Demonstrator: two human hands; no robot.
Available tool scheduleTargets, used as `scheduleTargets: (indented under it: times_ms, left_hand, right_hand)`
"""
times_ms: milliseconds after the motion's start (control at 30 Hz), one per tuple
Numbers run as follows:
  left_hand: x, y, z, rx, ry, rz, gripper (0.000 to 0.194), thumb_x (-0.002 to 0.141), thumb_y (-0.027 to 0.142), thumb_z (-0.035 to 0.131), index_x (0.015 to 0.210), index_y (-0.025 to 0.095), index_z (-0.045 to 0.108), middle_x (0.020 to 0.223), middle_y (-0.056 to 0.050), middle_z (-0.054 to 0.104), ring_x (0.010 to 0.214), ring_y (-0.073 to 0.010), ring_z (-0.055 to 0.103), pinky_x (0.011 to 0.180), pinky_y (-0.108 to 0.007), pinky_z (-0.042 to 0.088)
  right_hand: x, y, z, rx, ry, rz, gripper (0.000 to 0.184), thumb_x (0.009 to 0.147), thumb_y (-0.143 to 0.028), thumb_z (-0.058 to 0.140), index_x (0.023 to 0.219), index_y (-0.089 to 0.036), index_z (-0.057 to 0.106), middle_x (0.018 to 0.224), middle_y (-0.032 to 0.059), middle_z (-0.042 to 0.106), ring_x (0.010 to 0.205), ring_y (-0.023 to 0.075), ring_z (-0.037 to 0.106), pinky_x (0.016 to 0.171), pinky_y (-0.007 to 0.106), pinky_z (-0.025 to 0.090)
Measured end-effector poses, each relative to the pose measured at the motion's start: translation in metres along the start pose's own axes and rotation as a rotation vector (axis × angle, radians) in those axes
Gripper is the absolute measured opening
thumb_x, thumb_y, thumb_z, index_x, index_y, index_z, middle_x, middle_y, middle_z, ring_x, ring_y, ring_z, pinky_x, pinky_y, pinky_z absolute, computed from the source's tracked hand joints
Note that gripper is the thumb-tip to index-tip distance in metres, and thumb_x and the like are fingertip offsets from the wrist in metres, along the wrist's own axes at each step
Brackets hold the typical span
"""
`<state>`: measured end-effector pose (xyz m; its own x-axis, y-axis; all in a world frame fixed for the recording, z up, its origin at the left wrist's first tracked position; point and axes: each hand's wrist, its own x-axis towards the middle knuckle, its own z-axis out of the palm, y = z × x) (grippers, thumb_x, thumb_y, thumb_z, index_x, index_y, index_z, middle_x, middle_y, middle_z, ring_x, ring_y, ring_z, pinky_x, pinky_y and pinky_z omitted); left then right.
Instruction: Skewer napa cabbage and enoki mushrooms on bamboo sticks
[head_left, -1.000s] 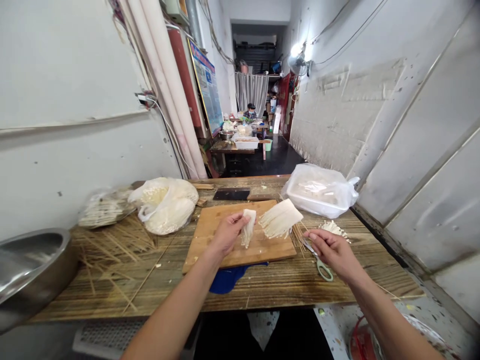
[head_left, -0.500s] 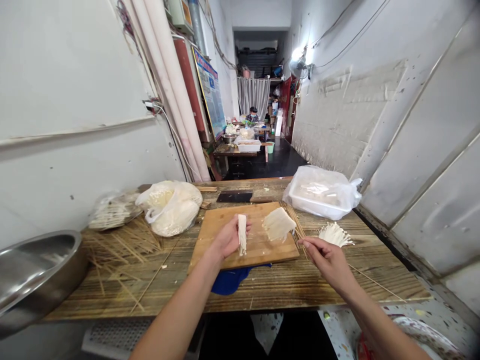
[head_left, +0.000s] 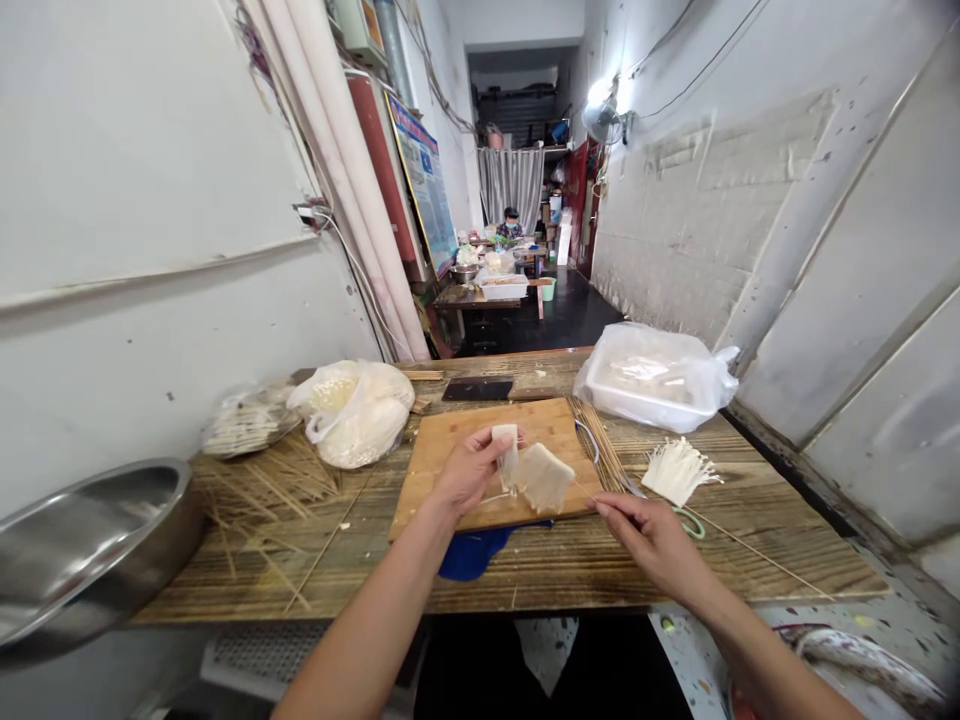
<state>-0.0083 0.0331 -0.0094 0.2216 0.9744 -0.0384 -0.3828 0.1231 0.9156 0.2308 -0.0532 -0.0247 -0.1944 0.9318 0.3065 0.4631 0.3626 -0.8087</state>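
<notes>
Over the wooden cutting board (head_left: 431,450), my left hand (head_left: 471,470) pinches a small bunch of enoki mushrooms (head_left: 508,450). Close beside it is a wide, flat piece of enoki (head_left: 546,478) threaded on a thin bamboo skewer (head_left: 583,490). My right hand (head_left: 649,535) grips the skewer's other end with closed fingers. The two enoki pieces meet or overlap; I cannot tell whether the skewer tip has entered the small bunch. Another fanned bunch of enoki (head_left: 679,470) lies on the table right of the board.
Behind the board lies a cleaver (head_left: 478,388). Loose skewers (head_left: 266,490) and a bag of enoki (head_left: 360,415) are left, near a steel basin (head_left: 90,550). At right are a bagged white tray (head_left: 652,385) and a green-handled tool (head_left: 690,522). A person (head_left: 510,225) sits far back.
My right hand has brought the skewered enoki left and down against the small bunch. My left hand has turned that bunch slightly and raised it. The green-handled tool is now visible.
</notes>
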Motion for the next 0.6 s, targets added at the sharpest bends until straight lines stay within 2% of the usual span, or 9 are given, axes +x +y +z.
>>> scheduleTargets:
  times_ms: [233,467,600]
  left_hand:
    - [0.0,0.005,0.003,0.061,-0.07,-0.003,0.032,0.061,0.033,0.082,0.084,0.013,0.073,0.079,-0.005,0.071,0.077,-0.0139,0.06,0.076,-0.025,0.042]
    - [0.0,0.009,0.002,0.094,-0.138,-0.018,0.03,0.064,0.034,0.08,0.082,0.011,0.073,0.082,-0.006,0.07,0.077,-0.0139,0.058,0.073,-0.025,0.041]
    - [0.001,0.01,0.0,0.111,-0.164,-0.016,0.033,0.065,0.038,0.08,0.082,0.011,0.072,0.08,-0.006,0.069,0.075,-0.0139,0.058,0.072,-0.026,0.041]
  right_hand:
    - [-0.001,-0.004,-0.011,-0.034,-0.044,0.019,0.033,0.09,-0.037,0.048,0.099,-0.017,0.072,0.096,0.0084,0.072,0.088,0.0212,0.067,0.081,0.029,0.051]
    - [-0.001,-0.011,-0.021,-0.022,-0.116,0.043,0.04,0.09,-0.041,0.046,0.102,-0.012,0.071,0.076,0.0064,0.07,0.072,0.0192,0.063,0.064,0.026,0.049]
    - [-0.001,-0.013,-0.023,-0.046,-0.122,0.052,0.041,0.089,-0.042,0.046,0.1,-0.012,0.071,0.072,0.0053,0.068,0.065,0.0178,0.06,0.059,0.026,0.047]
